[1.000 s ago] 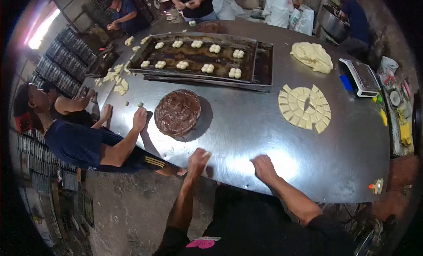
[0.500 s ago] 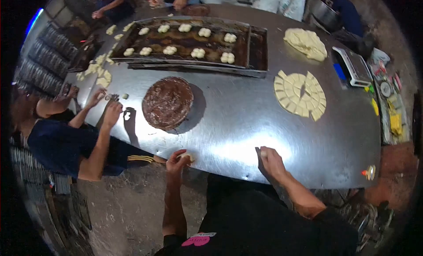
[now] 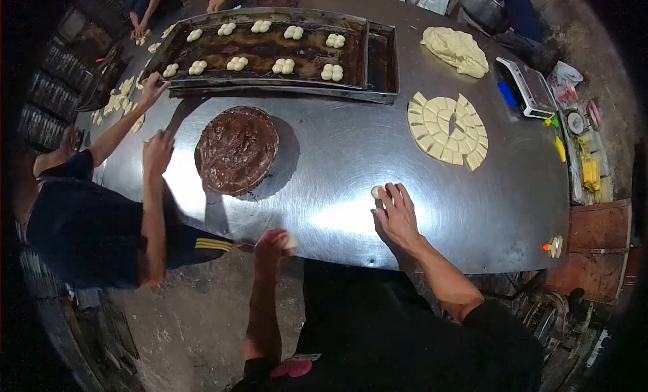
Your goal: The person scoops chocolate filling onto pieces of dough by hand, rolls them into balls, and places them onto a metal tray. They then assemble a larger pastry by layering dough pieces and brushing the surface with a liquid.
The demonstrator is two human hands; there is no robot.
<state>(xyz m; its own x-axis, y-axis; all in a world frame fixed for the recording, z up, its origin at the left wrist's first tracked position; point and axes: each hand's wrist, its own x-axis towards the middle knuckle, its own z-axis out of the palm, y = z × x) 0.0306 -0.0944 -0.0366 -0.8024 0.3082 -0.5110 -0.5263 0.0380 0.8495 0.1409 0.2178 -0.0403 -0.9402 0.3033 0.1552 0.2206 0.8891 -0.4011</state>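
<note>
My left hand (image 3: 272,245) is closed around a pale piece of dough (image 3: 290,241) at the table's front edge. Farther right, my right hand (image 3: 398,215) lies over the metal table (image 3: 324,189) with its fingers spread. A small dough ball (image 3: 376,191) sits at its fingertips, on their left side. Beyond it at the right is a round of dough cut into pieces (image 3: 442,130). To the left stands a round container of brown filling (image 3: 237,151).
A dark baking tray (image 3: 270,90) holds several dough clusters. Behind right lie a dough lump (image 3: 457,51) and a scale (image 3: 533,88). A co-worker (image 3: 88,223) reaches over the table from the left; other people are at the far side.
My right hand has moved forward and its fingers have spread, with the dough ball now outside them. The co-worker's far hand has moved toward the tray. The view has shifted slightly.
</note>
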